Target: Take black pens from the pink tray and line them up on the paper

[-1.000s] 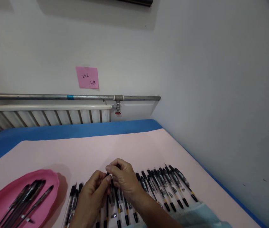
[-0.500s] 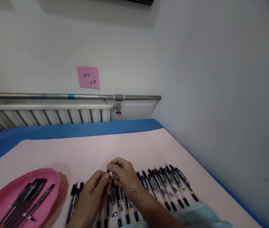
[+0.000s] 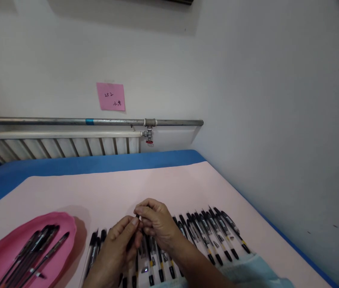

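My left hand (image 3: 118, 239) and my right hand (image 3: 156, 223) meet fingertip to fingertip above a row of pens. Both are closed in a pinch on a small black pen part (image 3: 137, 216), of which only a sliver shows between the fingers. Beneath and around my hands lie clear-barrelled pens with black ends (image 3: 160, 262), partly hidden by my wrists. To the right, more such pens (image 3: 213, 224) lie side by side at a slant, with small metal clips (image 3: 216, 243) among them. A few pens (image 3: 93, 248) lie just left of my left hand.
A pink scalloped tray (image 3: 67, 224) at the left holds several dark pens. Light blue cloth (image 3: 255, 270) lies at the front right. The pink table mat (image 3: 163, 182) has a blue border, with a radiator pipe (image 3: 121, 122) behind it and a wall along the right.
Both hands stay almost in place, fingers still pinched together. The right fingertips have shifted very slightly, and a little more of the black part shows. The pens and tray have not moved.
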The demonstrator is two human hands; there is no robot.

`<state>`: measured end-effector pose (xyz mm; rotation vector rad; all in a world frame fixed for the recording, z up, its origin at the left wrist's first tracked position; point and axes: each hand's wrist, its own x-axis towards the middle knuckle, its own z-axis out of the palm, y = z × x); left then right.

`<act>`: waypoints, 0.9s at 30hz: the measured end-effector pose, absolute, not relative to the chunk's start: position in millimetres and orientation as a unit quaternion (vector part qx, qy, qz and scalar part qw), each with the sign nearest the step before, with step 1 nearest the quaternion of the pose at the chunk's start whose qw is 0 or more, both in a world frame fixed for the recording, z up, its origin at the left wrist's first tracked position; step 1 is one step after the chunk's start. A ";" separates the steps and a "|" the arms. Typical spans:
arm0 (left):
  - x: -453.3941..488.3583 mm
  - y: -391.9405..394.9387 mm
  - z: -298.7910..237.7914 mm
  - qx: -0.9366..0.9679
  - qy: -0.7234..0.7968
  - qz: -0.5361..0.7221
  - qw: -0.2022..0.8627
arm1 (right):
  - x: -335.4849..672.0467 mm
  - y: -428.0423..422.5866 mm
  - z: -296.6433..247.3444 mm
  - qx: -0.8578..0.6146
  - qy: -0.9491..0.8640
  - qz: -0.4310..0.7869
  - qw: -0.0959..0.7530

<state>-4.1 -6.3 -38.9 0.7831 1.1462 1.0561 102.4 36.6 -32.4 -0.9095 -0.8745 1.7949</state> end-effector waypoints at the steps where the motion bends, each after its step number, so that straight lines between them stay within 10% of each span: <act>1: -4.6 -7.5 -37.0 0.329 0.491 0.459 0.663 | 103.5 37.1 -31.5 -0.357 -0.353 0.739 0.450; 27: -7.6 -3.5 -41.9 0.340 0.504 0.439 0.661 | 102.7 36.7 -33.1 -0.377 -0.368 0.736 0.425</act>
